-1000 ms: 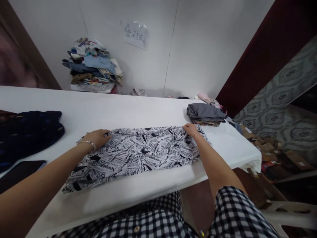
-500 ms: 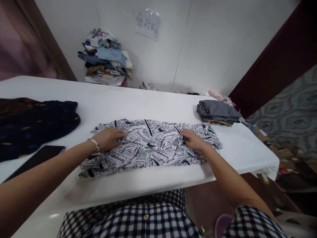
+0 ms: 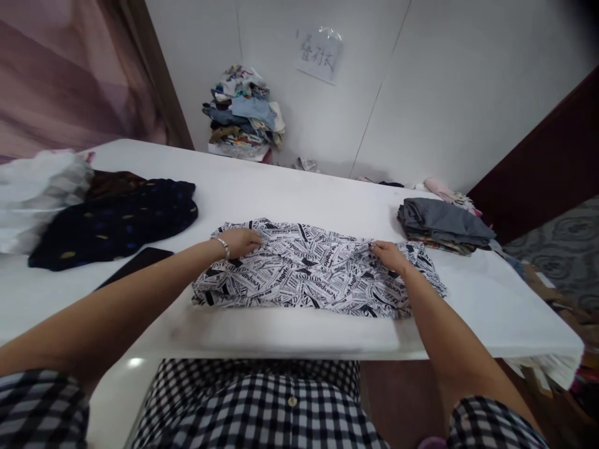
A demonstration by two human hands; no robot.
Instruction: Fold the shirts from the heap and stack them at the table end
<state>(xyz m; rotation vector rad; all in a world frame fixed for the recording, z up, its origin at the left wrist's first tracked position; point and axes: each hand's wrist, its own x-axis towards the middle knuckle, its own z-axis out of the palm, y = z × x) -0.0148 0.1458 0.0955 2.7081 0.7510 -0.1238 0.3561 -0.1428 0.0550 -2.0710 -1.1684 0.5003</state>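
Note:
A black-and-white newspaper-print shirt (image 3: pixel 309 274) lies spread across the table in a wide, low band, its surface wrinkled. My left hand (image 3: pixel 243 242), with a silver bracelet at the wrist, pinches the cloth near the left end of the upper part. Toward the right end, my right hand (image 3: pixel 386 254) grips the same layer between thumb and fingers. A raised fold of fabric runs between the two hands. The fingertips are partly hidden in the cloth.
On the white table (image 3: pixel 290 333), a dark navy patterned garment (image 3: pixel 121 215) and a flat black object (image 3: pixel 135 265) lie to the left. Folded grey clothes (image 3: pixel 444 221) sit at the right. Behind stands a tall clothes pile (image 3: pixel 246 115); a handwritten sign (image 3: pixel 321 56) hangs on the wall.
Both hands have moved slightly away from my body, carrying the pinched layer toward the shirt's far edge. The view has swung left, showing white and grey cloth at the left edge.

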